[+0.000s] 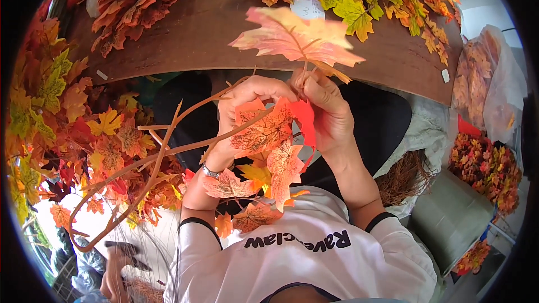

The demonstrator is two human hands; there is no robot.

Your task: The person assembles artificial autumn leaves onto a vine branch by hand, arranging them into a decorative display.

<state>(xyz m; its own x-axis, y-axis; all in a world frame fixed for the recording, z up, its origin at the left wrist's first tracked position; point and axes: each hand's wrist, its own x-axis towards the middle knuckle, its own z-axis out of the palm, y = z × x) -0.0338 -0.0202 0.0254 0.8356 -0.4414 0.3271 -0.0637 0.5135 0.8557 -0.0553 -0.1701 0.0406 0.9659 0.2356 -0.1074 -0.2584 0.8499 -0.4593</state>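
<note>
My left hand [247, 101], with a band on its wrist, is closed around a brown artificial branch [185, 147] that bends away to the lower left. Close against it, my right hand [328, 106] pinches the stem of a large orange-yellow artificial maple leaf [295, 36], which stands up above my fingers. Spotted red-orange leaves [264, 132] hang beneath both hands, and more leaves dangle lower over my shirt. My fingertips partly hide where leaf stem and branch meet.
A brown table [208, 42] curves ahead, bearing a stack of red-orange leaves [137, 5] and yellow-green leaves [351, 8]. Dense foliage [106, 140] crowds the left. At right are a clear bag of leaves [477, 78], brown stems [407, 177] and a grey bin [449, 216].
</note>
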